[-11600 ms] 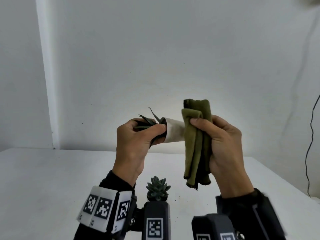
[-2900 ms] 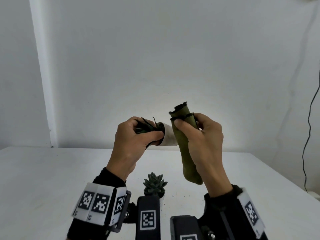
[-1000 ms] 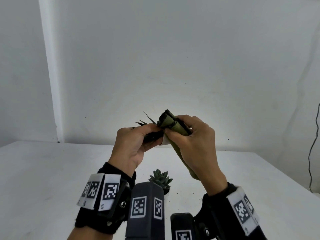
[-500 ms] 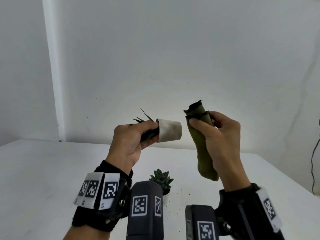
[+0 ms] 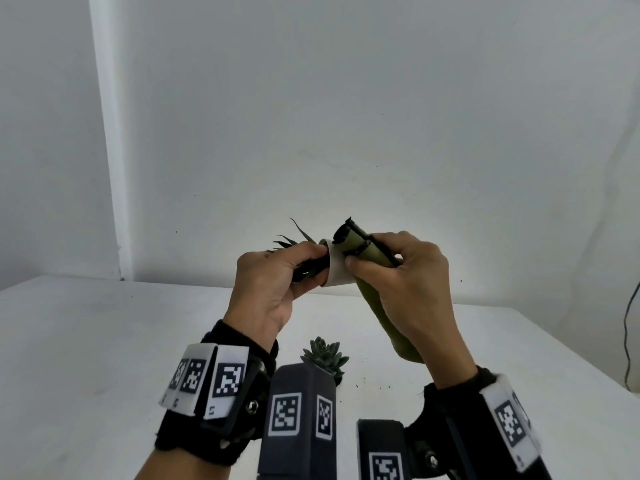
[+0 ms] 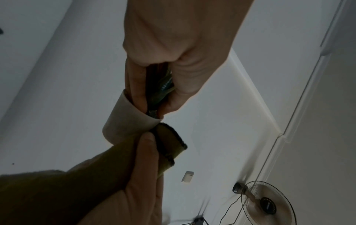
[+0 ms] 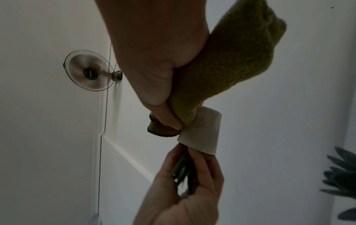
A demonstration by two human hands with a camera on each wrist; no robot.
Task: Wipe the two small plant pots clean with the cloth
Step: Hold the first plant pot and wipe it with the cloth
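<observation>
The left hand [image 5: 273, 285] holds the first small pot [image 5: 337, 271] up in the air, lying on its side, and its fingers [image 6: 134, 85] are curled around the dark leaves [image 5: 294, 237] of the plant at the mouth, not around the pot wall. I think this is the weak point: if the rubbing pulls on the pot, the plant could come out of the soil and the pot could fall to the counter [image 5: 104, 341]. To the right, the right hand [image 5: 405, 282] grips the rolled green cloth [image 5: 360, 247] and presses it against the pot's side, so cloth and pot are touching. A hard push from here could also shake soil out; some dark crumbs already lie on the counter. Lower, between the wrists, the second pot stands on the counter, mostly hidden; only its succulent [image 5: 325, 356] shows. A dropped pot could land on it.
</observation>
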